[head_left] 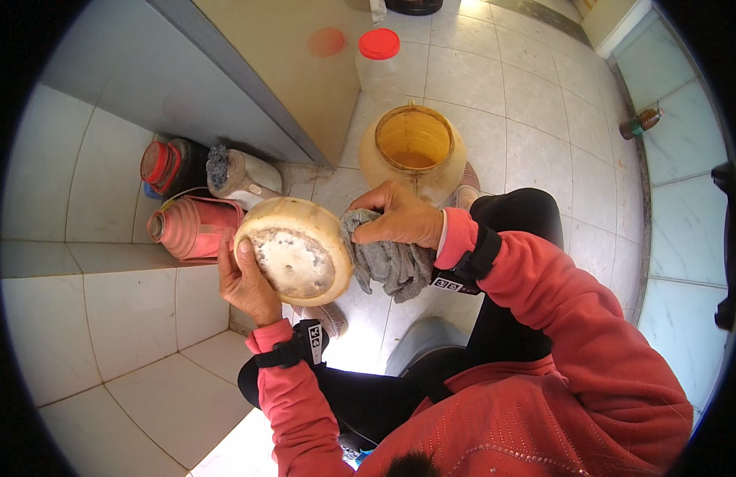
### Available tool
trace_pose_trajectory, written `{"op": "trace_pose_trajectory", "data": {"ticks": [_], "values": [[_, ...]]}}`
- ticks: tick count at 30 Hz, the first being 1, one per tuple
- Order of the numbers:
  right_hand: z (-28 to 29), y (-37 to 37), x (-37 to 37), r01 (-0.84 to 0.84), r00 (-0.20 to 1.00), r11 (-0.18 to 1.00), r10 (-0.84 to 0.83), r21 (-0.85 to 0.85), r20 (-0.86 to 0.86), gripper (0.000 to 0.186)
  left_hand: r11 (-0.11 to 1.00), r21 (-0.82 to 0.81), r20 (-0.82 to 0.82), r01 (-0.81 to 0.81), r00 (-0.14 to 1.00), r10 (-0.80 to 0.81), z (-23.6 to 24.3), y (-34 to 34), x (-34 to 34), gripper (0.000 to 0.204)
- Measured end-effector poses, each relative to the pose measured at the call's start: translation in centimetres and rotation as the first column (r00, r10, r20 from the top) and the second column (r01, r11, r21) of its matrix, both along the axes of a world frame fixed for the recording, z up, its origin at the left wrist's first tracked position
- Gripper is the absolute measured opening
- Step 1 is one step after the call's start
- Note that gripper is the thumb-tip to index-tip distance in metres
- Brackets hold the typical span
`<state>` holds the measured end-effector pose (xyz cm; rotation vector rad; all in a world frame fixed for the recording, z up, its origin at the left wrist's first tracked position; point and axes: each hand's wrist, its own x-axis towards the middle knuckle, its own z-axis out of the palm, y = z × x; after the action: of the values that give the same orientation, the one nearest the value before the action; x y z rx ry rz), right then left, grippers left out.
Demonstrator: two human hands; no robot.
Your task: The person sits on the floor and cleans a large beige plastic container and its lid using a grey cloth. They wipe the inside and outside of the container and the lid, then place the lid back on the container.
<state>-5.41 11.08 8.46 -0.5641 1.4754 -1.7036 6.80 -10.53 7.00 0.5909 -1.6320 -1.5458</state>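
Observation:
My left hand (249,284) grips the near left rim of a round cream-coloured lid (293,264), thumb over its edge. The lid is tilted, and the face toward me has a pale, stained centre with dark specks. In my right hand (405,216) is a bunched grey cloth (393,266), pressed against the lid's right rim. The cloth's lower folds hang down beside the lid. Just beyond my right hand a round-bellied yellowish jar (439,171) stands on the floor with its wide mouth uncovered and its inside yellow-brown.
To the left, a pink thermos (195,229), a whitish container (249,179) and a dark red-lidded jar (177,167) stand by the tiled wall. A clear red-capped jar (379,67) is beyond the yellowish jar. At far right is a brown bottle (642,123). A grey bucket (424,342) is between my legs.

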Motion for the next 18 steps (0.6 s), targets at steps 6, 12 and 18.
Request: {"op": "trace_pose_trajectory", "data": {"ticks": [6,12,18], "values": [[0.0,0.3,-0.4,-0.063,0.989,0.99,0.079,-0.123,0.127,0.027,0.988,-0.143,-0.126,-0.055,0.991,0.037,0.4,-0.6,0.5,0.051],[0.3,0.5,-0.6,-0.091,0.981,0.989,0.11,-0.117,0.163,0.026,0.983,-0.184,-0.165,0.001,0.986,-0.032,0.9,-0.7,0.9,0.052],[0.3,0.1,-0.2,-0.079,0.986,0.996,0.083,-0.032,0.142,0.028,0.966,-0.259,-0.102,-0.007,0.995,-0.02,1.1,-0.6,1.1,0.053]]}}
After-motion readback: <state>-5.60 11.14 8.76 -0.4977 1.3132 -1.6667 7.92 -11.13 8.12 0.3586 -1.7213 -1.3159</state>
